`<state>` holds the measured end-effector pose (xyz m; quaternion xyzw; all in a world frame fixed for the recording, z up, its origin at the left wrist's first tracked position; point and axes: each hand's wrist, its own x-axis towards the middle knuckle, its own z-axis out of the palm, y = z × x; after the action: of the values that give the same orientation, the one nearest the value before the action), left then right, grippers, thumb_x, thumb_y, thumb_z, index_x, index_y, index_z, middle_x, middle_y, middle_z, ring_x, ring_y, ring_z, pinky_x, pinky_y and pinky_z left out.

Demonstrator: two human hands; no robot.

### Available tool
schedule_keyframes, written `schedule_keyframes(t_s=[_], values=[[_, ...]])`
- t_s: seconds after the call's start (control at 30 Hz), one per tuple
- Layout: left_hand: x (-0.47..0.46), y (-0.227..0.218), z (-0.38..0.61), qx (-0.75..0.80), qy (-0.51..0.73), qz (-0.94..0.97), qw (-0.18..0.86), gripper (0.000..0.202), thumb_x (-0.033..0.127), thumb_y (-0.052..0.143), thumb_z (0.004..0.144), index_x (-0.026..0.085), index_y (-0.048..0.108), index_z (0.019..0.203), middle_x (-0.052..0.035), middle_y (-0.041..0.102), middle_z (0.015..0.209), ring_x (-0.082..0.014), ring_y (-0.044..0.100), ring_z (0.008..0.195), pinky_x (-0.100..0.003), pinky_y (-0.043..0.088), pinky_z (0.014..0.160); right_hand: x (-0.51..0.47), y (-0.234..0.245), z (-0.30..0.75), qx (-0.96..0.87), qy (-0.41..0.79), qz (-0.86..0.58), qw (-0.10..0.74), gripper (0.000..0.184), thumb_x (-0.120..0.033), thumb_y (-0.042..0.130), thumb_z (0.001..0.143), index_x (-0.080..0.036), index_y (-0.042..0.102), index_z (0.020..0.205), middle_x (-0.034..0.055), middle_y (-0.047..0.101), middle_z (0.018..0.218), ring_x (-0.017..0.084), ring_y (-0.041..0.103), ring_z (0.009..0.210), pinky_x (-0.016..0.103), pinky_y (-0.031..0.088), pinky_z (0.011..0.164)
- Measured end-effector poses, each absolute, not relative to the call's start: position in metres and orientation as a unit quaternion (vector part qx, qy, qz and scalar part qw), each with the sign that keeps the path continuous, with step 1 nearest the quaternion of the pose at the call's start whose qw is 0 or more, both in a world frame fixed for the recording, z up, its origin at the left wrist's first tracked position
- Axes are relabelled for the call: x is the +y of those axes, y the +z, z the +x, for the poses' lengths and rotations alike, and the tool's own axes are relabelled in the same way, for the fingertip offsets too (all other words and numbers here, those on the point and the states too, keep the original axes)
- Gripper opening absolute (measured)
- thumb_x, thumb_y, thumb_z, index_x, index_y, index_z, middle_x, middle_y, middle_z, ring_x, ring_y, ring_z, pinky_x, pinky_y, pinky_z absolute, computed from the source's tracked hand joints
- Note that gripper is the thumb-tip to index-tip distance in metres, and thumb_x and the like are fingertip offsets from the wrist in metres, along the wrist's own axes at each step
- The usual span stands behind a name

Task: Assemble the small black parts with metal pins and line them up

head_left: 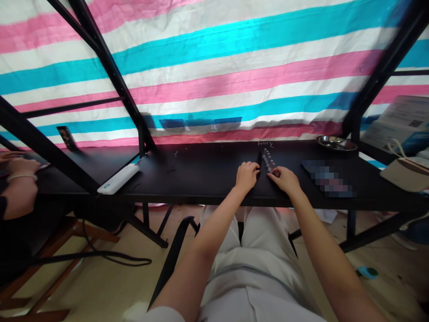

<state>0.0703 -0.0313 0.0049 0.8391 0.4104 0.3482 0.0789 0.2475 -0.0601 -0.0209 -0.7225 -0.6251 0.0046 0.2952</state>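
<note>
On the black table [201, 179], a double row of small clear bead-like pieces [267, 157] runs away from me. Along its left side a thin black strip [259, 157] stands out faintly against the dark tabletop. My left hand [247, 175] rests by the strip's near end with its fingers curled closed on it. At the near end of the clear pieces is my right hand [285, 179], thumb and fingertips brought together in a pinch. Whatever lies between those fingertips is too small to make out.
A white oblong device [119, 179] lies left, a phone-like slab [326, 179] right. Behind the slab sits a shiny metal dish [336, 143]. Small whitish bits [266, 144] lie at the back. Black frame posts [114, 74] flank me; another person's arm [22, 188] is far left.
</note>
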Motion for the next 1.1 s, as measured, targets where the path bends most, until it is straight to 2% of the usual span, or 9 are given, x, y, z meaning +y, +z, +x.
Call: schedule_keyframes(t_s=[0.33, 0.53, 0.77, 0.93, 1.1], values=[[-0.025, 0.002, 0.067, 0.420, 0.500, 0.747, 0.123, 0.006, 0.024, 0.056, 0.083, 0.018, 0.057, 0.083, -0.0023, 0.061, 0.085, -0.0147, 0.051, 0.082, -0.027, 0.041, 0.079, -0.061, -0.021, 0.246, -0.651, 0.012, -0.699, 0.298, 0.020, -0.037, 0.051, 0.078, -0.020, 0.061, 0.082, 0.0017, 0.060, 0.076, 0.015, 0.052, 0.067, 0.026, 0.034, 0.059], [-0.011, 0.009, 0.055, 0.432, 0.494, 0.741, 0.140, 0.006, 0.025, 0.056, 0.083, 0.019, 0.057, 0.083, -0.0024, 0.061, 0.087, -0.0148, 0.052, 0.084, -0.028, 0.041, 0.081, -0.064, -0.014, 0.235, -0.700, 0.034, -0.654, 0.285, 0.016, -0.032, 0.050, 0.079, -0.020, 0.060, 0.081, 0.0013, 0.059, 0.072, 0.014, 0.052, 0.065, 0.025, 0.035, 0.059], [0.029, 0.017, -0.009, 0.421, 0.483, 0.753, 0.148, 0.004, 0.020, 0.063, 0.075, 0.019, 0.059, 0.077, -0.0007, 0.062, 0.083, -0.0142, 0.053, 0.083, -0.029, 0.041, 0.083, -0.054, -0.006, 0.197, -0.751, 0.079, -0.604, 0.256, 0.014, -0.031, 0.051, 0.080, -0.020, 0.059, 0.083, 0.0004, 0.060, 0.070, 0.013, 0.052, 0.063, 0.024, 0.035, 0.058], [0.039, 0.006, -0.034, 0.441, 0.550, 0.664, 0.250, 0.007, 0.023, 0.061, 0.074, 0.017, 0.057, 0.074, 0.0000, 0.059, 0.074, -0.0114, 0.053, 0.070, -0.026, 0.044, 0.072, -0.028, 0.003, 0.157, -0.787, 0.074, -0.571, 0.223, 0.011, -0.027, 0.052, 0.081, -0.019, 0.059, 0.084, 0.0016, 0.061, 0.073, 0.013, 0.053, 0.065, 0.023, 0.035, 0.059], [0.035, 0.005, -0.034, 0.419, 0.595, 0.629, 0.272, 0.009, 0.024, 0.061, 0.075, 0.016, 0.056, 0.074, 0.0001, 0.058, 0.073, -0.0099, 0.053, 0.068, -0.024, 0.045, 0.071, 0.004, 0.007, 0.130, -0.791, 0.060, -0.578, 0.192, 0.012, -0.027, 0.052, 0.082, -0.019, 0.059, 0.086, 0.0029, 0.063, 0.079, 0.014, 0.055, 0.069, 0.023, 0.033, 0.058]])
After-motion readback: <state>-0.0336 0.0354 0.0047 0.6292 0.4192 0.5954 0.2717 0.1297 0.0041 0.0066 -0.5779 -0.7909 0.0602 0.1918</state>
